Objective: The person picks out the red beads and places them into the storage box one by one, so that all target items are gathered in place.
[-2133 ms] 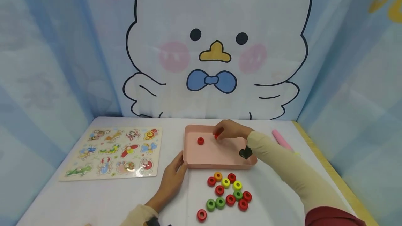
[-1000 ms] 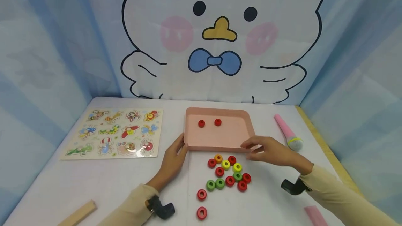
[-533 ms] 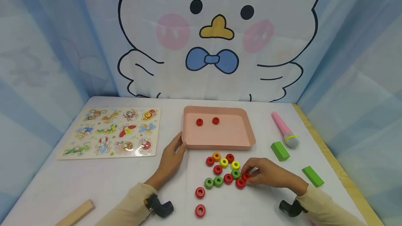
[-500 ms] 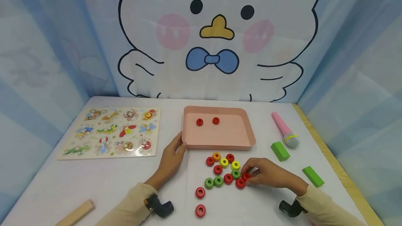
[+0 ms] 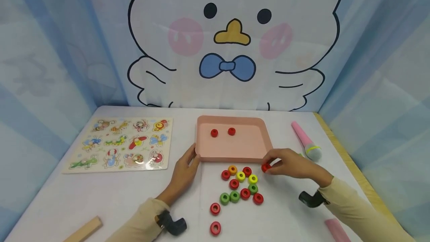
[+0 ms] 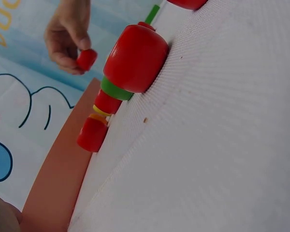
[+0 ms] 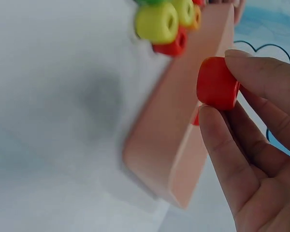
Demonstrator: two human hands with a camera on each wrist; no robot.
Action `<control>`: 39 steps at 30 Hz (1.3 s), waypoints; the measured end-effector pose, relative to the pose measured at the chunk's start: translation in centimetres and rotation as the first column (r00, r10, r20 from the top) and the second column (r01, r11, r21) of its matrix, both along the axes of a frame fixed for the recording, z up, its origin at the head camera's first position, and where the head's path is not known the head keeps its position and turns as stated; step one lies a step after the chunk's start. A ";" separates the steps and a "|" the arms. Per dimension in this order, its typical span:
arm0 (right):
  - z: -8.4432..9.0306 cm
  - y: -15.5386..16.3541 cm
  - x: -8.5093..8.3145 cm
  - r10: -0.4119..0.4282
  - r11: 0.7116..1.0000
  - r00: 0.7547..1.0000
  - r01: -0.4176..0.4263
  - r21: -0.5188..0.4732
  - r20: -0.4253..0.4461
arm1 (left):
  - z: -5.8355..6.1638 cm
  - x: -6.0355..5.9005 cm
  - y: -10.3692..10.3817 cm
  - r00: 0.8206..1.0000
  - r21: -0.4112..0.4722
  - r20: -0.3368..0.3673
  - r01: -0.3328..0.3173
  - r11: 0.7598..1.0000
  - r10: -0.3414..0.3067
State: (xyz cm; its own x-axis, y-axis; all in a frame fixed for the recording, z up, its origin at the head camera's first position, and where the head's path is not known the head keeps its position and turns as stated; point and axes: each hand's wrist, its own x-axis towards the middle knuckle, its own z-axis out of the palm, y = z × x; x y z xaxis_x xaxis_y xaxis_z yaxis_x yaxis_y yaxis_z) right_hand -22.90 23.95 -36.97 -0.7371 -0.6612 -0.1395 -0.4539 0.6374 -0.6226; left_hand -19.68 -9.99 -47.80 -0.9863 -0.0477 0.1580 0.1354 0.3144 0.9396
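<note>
- While the right hand's fingertips (image 7: 217,121) pinch the red bead (image 5: 265,167) between thumb and forefinger, a light hold on its round sides seems best, since a smooth bead could squirt out of a hard squeeze
- Carrying it level over the near wall of the pink tray (image 5: 235,157) and setting it down beside the two red beads (image 5: 223,132) inside should stop it rolling
- Right hand (image 5: 289,164) hovers just off the tray's near right corner, wrist low, forearm angled in from the right
- Left hand (image 5: 184,171) lies with relaxed, straight fingers against the tray's near left corner, steadying it
- Loose beads (image 5: 240,188) sit clustered on the table just before the tray
</note>
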 end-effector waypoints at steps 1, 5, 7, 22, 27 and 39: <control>0.3 -0.2 -0.7 -0.006 1.000 1.000 0.006 0.010 -0.007 | -0.1 0.0 0.0 1.000 0.001 -0.001 -0.001 1.000 0.001; 1.1 -1.1 -3.6 -0.020 0.998 1.000 0.021 0.058 -0.021 | -0.3 0.1 -0.1 1.000 0.003 -0.001 -0.005 1.000 0.005; 1.3 -1.6 -5.1 -0.022 0.997 1.000 0.023 0.075 -0.020 | -0.4 0.1 -0.2 1.000 0.004 -0.003 -0.007 1.000 0.007; -0.5 -5.7 -14.4 -0.055 0.977 0.998 0.057 0.204 -0.019 | -0.2 0.1 0.0 1.000 0.005 0.007 0.004 1.000 -0.004; -1.3 -6.4 -15.0 -0.079 0.966 0.997 0.076 0.246 0.004 | -0.1 0.1 0.1 1.000 0.006 0.012 0.007 1.000 -0.007; -2.2 -6.1 -14.6 -0.138 0.966 0.990 0.137 0.219 -0.010 | 0.0 0.1 0.0 0.999 0.000 -0.038 0.008 1.000 -0.008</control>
